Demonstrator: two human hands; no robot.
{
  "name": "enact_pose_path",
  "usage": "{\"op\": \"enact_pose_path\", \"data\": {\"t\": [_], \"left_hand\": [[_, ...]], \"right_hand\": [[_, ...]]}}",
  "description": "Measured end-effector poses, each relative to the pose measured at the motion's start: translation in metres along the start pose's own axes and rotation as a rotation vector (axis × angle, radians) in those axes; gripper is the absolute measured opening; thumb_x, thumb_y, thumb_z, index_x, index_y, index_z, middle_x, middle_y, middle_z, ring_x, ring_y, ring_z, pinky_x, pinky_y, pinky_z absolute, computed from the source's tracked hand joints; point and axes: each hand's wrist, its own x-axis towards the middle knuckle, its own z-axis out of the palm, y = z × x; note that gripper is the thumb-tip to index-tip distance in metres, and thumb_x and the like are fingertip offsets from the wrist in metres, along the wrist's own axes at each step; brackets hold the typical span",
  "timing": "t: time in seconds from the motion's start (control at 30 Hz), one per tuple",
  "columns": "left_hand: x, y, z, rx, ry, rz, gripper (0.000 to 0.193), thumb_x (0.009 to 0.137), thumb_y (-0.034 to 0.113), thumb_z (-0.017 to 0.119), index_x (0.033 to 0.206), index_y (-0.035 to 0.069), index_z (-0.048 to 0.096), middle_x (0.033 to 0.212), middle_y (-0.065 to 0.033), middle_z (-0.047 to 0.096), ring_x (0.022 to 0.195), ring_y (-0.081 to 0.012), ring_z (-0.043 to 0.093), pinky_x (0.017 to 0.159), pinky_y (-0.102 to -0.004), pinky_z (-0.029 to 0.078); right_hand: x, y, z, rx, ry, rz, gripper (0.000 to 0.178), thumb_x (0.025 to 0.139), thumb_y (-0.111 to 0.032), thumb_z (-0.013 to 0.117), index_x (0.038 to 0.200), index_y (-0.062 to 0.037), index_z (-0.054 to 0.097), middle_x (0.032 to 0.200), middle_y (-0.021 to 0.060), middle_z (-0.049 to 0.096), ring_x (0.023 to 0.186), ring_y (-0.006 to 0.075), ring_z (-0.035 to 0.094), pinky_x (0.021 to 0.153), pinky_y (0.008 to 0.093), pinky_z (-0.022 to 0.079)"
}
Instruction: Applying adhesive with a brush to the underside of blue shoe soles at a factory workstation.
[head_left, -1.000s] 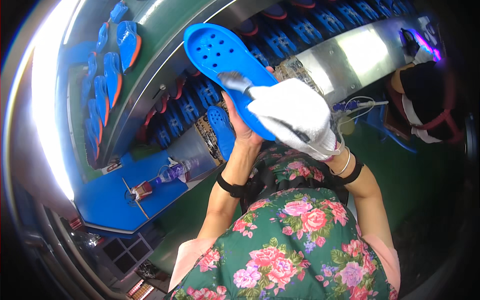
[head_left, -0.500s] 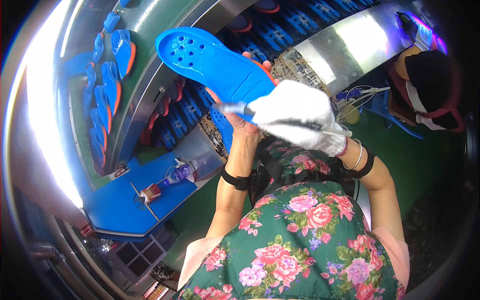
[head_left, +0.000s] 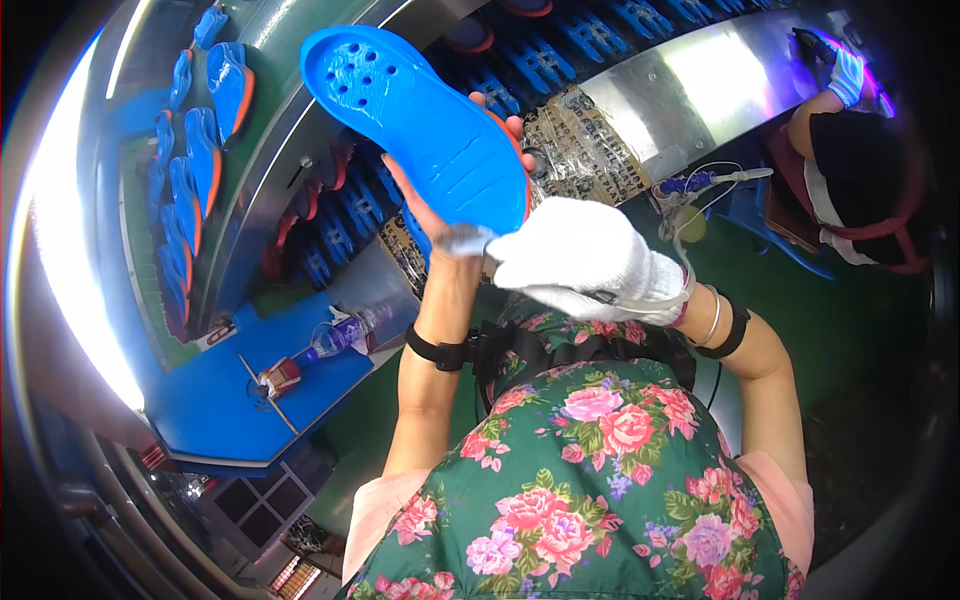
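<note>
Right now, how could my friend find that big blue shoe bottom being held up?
Start at the flowery green clothing at the bottom and follow the left forearm up to the left hand's grip. There's the big blue shoe bottom; unlike the blue pieces at upper left, it's hand-held and shows dark holes.

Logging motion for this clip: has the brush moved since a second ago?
Yes. Against the blue table, the brush has moved down the picture, toward the wearer's floral garment.

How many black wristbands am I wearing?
2: one wristband on your left wrist, below the bare hand holding the blue sole; another wristband on your right forearm, behind the white-gloved hand.
</note>
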Motion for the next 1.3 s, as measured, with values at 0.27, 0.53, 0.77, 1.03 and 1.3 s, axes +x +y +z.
{"op": "enact_pose_path", "data": {"t": [0.27,0.53,0.77,1.03,1.3], "left_hand": [[-0.005,0.013,-0.005,0.264,0.024,-0.059,0.119,0.074,0.075,0.074,0.159,0.005,0.026,0.155,-0.0153,0.041,0.126,-0.0447,0.054,0.098,-0.0579,0.052],[-0.012,0.018,-0.01,0.131,-0.121,-0.198,0.113,0.081,0.067,0.067,0.16,0.001,0.021,0.156,-0.0277,0.037,0.126,-0.0509,0.055,0.1,-0.0599,0.053],[-0.005,0.035,-0.004,0.457,-0.042,-0.356,0.12,0.074,0.069,0.072,0.158,-0.003,0.024,0.149,-0.0293,0.041,0.108,-0.0424,0.059,0.086,-0.0471,0.056],[-0.003,0.045,-0.003,0.417,-0.084,-0.49,0.096,0.08,0.053,0.064,0.151,-0.007,0.04,0.135,-0.0342,0.057,0.112,-0.0459,0.065,0.1,-0.0474,0.053],[-0.002,0.055,-0.01,0.453,-0.191,-0.49,0.095,0.081,0.053,0.064,0.152,-0.006,0.039,0.138,-0.0343,0.055,0.113,-0.0474,0.064,0.1,-0.0474,0.053]], "right_hand": [[-0.008,-0.003,0.001,-0.096,0.003,0.023,0.028,0.08,-0.01,0.081,0.107,-0.0134,0.077,0.103,0.0071,0.075,0.086,0.0267,0.071,0.076,0.0383,0.058],[-0.018,-0.004,0.001,0.147,0.128,0.358,0.02,0.08,-0.001,0.081,0.099,-0.0069,0.079,0.102,0.0111,0.077,0.088,0.0253,0.073,0.077,0.0361,0.058],[-0.02,-0.023,0.011,0.0,-0.059,0.061,0.025,0.082,-0.01,0.08,0.106,-0.0106,0.075,0.105,0.0071,0.075,0.082,0.0248,0.07,0.071,0.0365,0.058],[-0.019,-0.016,0.002,-0.084,0.012,0.063,0.027,0.08,-0.007,0.081,0.106,-0.0091,0.076,0.103,0.0104,0.075,0.081,0.0249,0.07,0.069,0.0352,0.058],[-0.007,-0.023,0.01,0.124,0.066,0.235,0.021,0.079,-0.006,0.082,0.099,-0.0095,0.078,0.1,0.0093,0.077,0.086,0.0246,0.072,0.075,0.0364,0.058]]}}
